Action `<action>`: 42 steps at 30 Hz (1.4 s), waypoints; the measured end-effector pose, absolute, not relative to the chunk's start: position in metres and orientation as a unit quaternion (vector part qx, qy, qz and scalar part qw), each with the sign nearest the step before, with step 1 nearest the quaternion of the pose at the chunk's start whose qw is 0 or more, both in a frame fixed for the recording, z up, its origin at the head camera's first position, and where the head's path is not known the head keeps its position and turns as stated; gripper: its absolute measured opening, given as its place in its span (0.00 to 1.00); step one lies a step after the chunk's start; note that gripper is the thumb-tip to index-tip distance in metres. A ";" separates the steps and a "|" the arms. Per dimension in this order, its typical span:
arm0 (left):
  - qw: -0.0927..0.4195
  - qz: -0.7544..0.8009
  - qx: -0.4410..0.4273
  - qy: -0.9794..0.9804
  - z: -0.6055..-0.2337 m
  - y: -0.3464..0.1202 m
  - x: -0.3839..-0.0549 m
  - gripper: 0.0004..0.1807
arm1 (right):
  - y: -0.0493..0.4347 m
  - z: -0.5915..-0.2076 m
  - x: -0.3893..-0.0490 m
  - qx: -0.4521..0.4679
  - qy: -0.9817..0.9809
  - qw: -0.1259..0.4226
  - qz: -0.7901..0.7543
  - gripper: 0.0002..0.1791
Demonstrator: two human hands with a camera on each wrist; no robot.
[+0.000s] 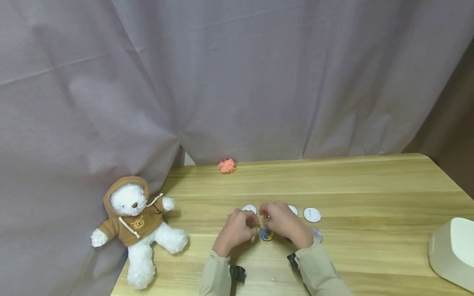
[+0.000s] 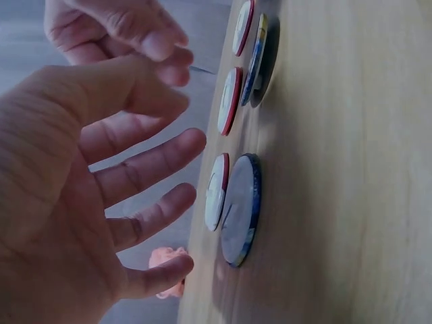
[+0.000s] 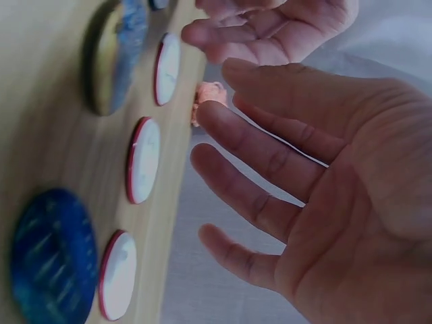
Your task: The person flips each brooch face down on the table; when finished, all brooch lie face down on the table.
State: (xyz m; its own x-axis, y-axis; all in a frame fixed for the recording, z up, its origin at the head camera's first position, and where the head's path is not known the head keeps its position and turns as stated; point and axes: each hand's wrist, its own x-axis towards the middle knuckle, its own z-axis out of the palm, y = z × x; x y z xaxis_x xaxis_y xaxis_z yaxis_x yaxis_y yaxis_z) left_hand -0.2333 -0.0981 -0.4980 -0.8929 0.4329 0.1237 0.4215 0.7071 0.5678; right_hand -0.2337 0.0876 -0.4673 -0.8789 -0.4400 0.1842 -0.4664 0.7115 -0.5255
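Note:
My left hand [image 1: 238,230] hovers over the table with fingers loosely bent, holding nothing. Beside it, my right hand [image 1: 281,220] is also raised, its fingers relaxed and apart in the right wrist view. Between them on the table is a round badge-like disc [image 1: 266,234] with a blue and yellow face; it looks tilted in the left wrist view. White discs with red rims, among them one at the right [image 1: 312,215], lie in a row behind. A grey-faced disc with a blue edge [image 2: 241,210] lies near my left hand. A blue shiny disc [image 3: 54,256] is below my right hand.
A white teddy bear [image 1: 138,230] in a brown hoodie sits at the table's left edge. An orange-pink tangle of yarn [image 1: 227,165] lies at the back edge, before a grey curtain [image 1: 244,82]. At the right stands a white container [image 1: 453,250].

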 end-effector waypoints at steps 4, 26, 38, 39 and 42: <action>0.031 0.284 0.230 0.930 -0.497 -0.098 -0.232 0.12 | 0.091 -0.472 -0.230 0.240 -0.930 0.020 0.279 0.15; 0.019 0.192 0.259 0.946 -0.499 -0.083 -0.226 0.17 | 0.094 -0.487 -0.222 0.253 -0.935 0.017 0.246 0.15; 0.007 0.173 0.261 0.950 -0.502 -0.082 -0.227 0.15 | 0.094 -0.489 -0.225 0.248 -0.939 -0.006 0.237 0.18; 0.008 0.173 0.260 0.950 -0.502 -0.082 -0.227 0.15 | 0.095 -0.489 -0.225 0.248 -0.939 -0.008 0.237 0.18; 0.007 0.171 0.259 0.951 -0.502 -0.081 -0.227 0.15 | 0.096 -0.488 -0.226 0.247 -0.939 -0.014 0.239 0.19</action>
